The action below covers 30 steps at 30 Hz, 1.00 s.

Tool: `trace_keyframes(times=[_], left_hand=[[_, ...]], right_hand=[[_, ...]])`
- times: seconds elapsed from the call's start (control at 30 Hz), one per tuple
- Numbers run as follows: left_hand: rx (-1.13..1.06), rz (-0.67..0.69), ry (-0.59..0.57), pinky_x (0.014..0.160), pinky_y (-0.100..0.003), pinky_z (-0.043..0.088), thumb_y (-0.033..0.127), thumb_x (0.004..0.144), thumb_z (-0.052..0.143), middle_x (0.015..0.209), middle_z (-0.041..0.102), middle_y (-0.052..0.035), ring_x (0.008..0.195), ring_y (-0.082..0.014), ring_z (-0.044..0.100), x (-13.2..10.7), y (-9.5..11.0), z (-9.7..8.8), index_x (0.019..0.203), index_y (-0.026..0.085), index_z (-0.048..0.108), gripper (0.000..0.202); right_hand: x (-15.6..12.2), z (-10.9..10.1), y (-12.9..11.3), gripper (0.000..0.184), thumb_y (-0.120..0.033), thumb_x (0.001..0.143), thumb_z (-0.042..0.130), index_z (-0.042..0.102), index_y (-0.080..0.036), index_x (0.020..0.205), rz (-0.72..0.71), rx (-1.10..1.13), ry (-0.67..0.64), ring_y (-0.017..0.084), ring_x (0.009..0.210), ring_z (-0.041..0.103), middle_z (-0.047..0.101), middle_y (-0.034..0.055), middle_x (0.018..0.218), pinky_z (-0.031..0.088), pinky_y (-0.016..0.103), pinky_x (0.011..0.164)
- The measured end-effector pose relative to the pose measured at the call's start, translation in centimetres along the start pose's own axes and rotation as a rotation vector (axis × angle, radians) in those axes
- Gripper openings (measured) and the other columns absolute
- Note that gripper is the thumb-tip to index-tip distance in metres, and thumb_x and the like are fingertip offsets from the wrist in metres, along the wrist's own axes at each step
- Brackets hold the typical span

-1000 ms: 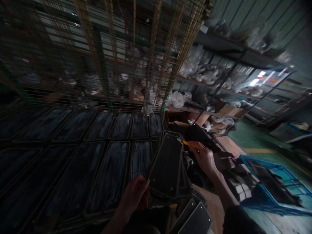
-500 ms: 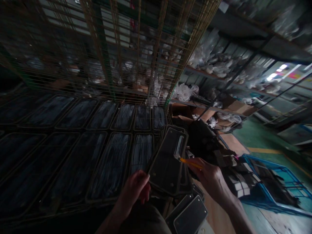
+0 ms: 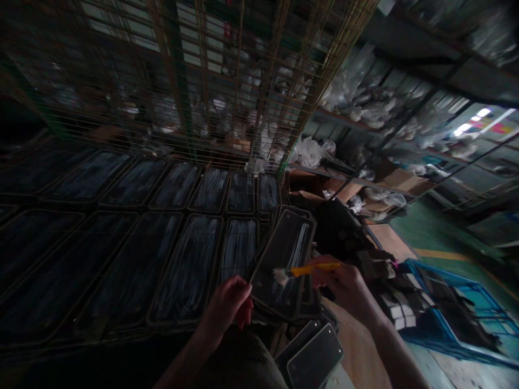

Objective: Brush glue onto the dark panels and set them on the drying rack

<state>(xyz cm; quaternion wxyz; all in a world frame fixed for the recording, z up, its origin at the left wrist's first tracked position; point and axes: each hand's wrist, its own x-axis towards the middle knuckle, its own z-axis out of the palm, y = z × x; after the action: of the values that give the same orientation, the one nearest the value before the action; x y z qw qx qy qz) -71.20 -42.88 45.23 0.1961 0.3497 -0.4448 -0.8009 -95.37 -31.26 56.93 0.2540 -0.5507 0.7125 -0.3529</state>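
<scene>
My left hand (image 3: 227, 303) is closed on the near left corner of a dark flat rectangular panel (image 3: 284, 259), which it holds tilted up on top of a small stack of like panels. In my right hand (image 3: 344, 286) is a yellow-handled brush (image 3: 308, 269); its whitish bristles touch the panel's lower middle. Pale streaks run along the panel's right side. Rows of similar dark panels (image 3: 182, 270) with streaked coating lie flat to the left.
A wire mesh rack (image 3: 227, 81) stands behind the laid-out panels. More panels (image 3: 316, 359) lie below my hands. A blue crate (image 3: 446, 313) with dark parts stands at the right. Shelves with plastic bags (image 3: 365, 113) and cardboard boxes (image 3: 397, 181) line the back right.
My right hand brought the brush from the right onto the held panel and drew it down from the upper right edge to the lower middle. Streaks now show on the panel.
</scene>
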Motion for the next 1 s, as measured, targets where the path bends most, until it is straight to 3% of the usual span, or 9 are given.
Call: trace_keyframes(times=[0.13,0.23,0.4,0.5,0.6,0.8,0.9,1.0], left_hand=[[0.001,0.023,0.025,0.032,-0.017,0.036,0.054,0.076,0.065,0.051,0.060,0.0027,0.035,-0.0112,0.054,0.1,0.1,0.2,0.074,0.018,0.050,0.038],[-0.018,0.029,0.031,0.032,-0.017,0.037,0.053,0.076,0.065,0.052,0.060,0.0029,0.035,-0.0108,0.055,0.1,0.0,0.3,0.074,0.018,0.050,0.039],[-0.035,0.033,0.041,0.033,-0.017,0.037,0.050,0.078,0.065,0.056,0.062,0.0029,0.036,-0.0108,0.056,0.1,-0.3,0.2,0.078,0.018,0.050,0.035],[-0.048,0.029,0.037,0.033,-0.017,0.037,0.051,0.077,0.066,0.055,0.062,0.0027,0.037,-0.0114,0.056,0.0,0.0,0.3,0.076,0.018,0.050,0.037],[-0.045,0.025,0.048,0.033,-0.017,0.037,0.052,0.076,0.066,0.053,0.060,0.0030,0.037,-0.0109,0.055,-0.2,0.4,0.4,0.075,0.018,0.049,0.038],[-0.017,0.027,0.058,0.035,-0.018,0.039,0.045,0.083,0.060,0.054,0.060,0.0035,0.038,-0.0107,0.055,-0.1,-0.1,0.4,0.078,0.018,0.050,0.029],[0.009,0.048,0.058,0.037,-0.019,0.040,0.045,0.085,0.058,0.055,0.060,0.0034,0.041,-0.0114,0.056,-0.3,0.0,0.5,0.078,0.018,0.050,0.028],[0.057,0.069,0.074,0.038,-0.018,0.039,0.048,0.084,0.060,0.055,0.059,0.0034,0.042,-0.0106,0.055,-0.7,0.6,0.7,0.078,0.018,0.051,0.032]], right_hand=[[5.6,-1.6,3.7,0.032,-0.045,0.093,0.054,0.063,-0.018,0.108,-0.060,-0.047,0.236,0.016,0.064,0.065,0.065,0.0015,0.074,0.056,0.027,0.063],[8.8,-2.4,4.7,0.034,-0.047,0.093,0.054,0.064,-0.018,0.107,-0.100,-0.136,0.372,0.017,0.064,0.066,0.066,0.0020,0.075,0.056,0.027,0.061],[11.0,-1.6,4.1,0.029,-0.042,0.095,0.050,0.065,-0.019,0.105,-0.206,-0.370,0.383,0.016,0.066,0.067,0.069,0.0024,0.080,0.051,0.024,0.060],[9.7,0.1,3.3,0.026,-0.039,0.097,0.048,0.064,-0.019,0.104,-0.250,-0.410,0.276,0.016,0.073,0.067,0.069,0.0035,0.087,0.049,0.024,0.064],[6.0,1.8,1.6,0.024,-0.035,0.099,0.046,0.062,-0.021,0.109,-0.243,-0.340,0.108,0.016,0.082,0.067,0.068,0.0039,0.097,0.050,0.023,0.069],[-1.6,3.5,-2.6,0.019,-0.032,0.098,0.049,0.063,-0.026,0.111,-0.058,-0.007,-0.150,0.013,0.077,0.066,0.068,0.0007,0.091,0.051,0.020,0.069],[-1.9,3.3,-1.7,0.020,-0.034,0.098,0.049,0.064,-0.023,0.106,0.012,0.134,-0.137,0.013,0.070,0.065,0.066,0.0001,0.079,0.051,0.021,0.065],[0.6,1.9,1.6,0.023,-0.039,0.096,0.052,0.063,-0.020,0.104,-0.011,0.206,0.057,0.014,0.061,0.063,0.063,-0.0005,0.071,0.052,0.023,0.060]])
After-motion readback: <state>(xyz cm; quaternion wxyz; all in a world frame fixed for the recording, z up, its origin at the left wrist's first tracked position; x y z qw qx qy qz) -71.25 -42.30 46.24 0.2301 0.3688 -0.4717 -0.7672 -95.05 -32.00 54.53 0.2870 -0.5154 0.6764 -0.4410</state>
